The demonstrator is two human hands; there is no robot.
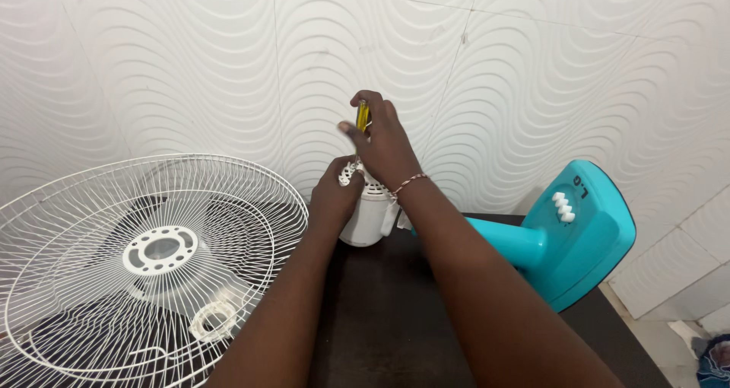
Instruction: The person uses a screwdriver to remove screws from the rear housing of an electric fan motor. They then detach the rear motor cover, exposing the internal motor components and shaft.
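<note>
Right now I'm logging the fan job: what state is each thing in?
Fan grille: detached, lying on the table.
Motor housing: white, steadied by the left hand.
Screwdriver: upright, gripped by the right hand.
Teal fan base: tipped on its side.

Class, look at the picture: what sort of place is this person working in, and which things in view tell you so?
Probably a home or small repair corner: a dark table against a wavy white tiled wall, with a fan taken apart, its wire grille and teal base lying loose.

A white fan motor housing (367, 219) stands upright on the dark table; a yellow-handled screwdriver (363, 116) points down above it.
</note>
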